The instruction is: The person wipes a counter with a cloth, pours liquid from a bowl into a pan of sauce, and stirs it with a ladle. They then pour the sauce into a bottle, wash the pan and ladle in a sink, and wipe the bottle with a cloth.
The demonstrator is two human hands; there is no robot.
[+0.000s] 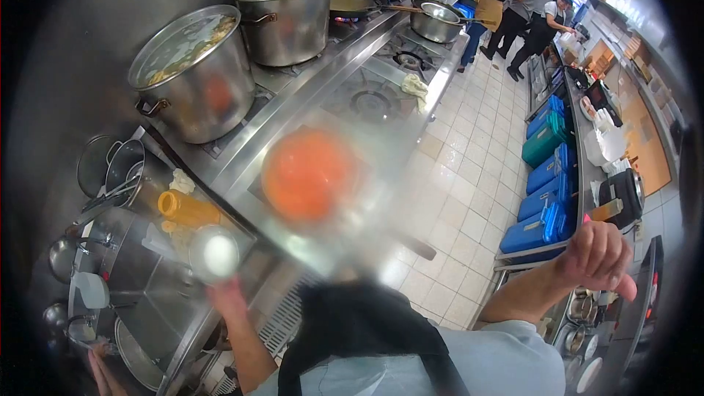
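Observation:
My left hand (226,293), partly blurred, is closed around the lower part of a round clear container (214,253) with something white in it. Just behind that container lies a yellow-orange bottle (188,209). Raised at the right, my right hand (600,260) has its fingers curled in; whether anything is inside them is hidden. In front of me on the stove is a pan with a bright orange-red content (309,174), its outline smeared, and its dark handle (416,244) points to the right.
Two large steel pots (194,77) stand at the back left of the stove. Farther along are pans and a steel bowl (438,23). Blue bins (535,227) line the tiled floor's right side under a counter. Several people (502,0) stand at the far end.

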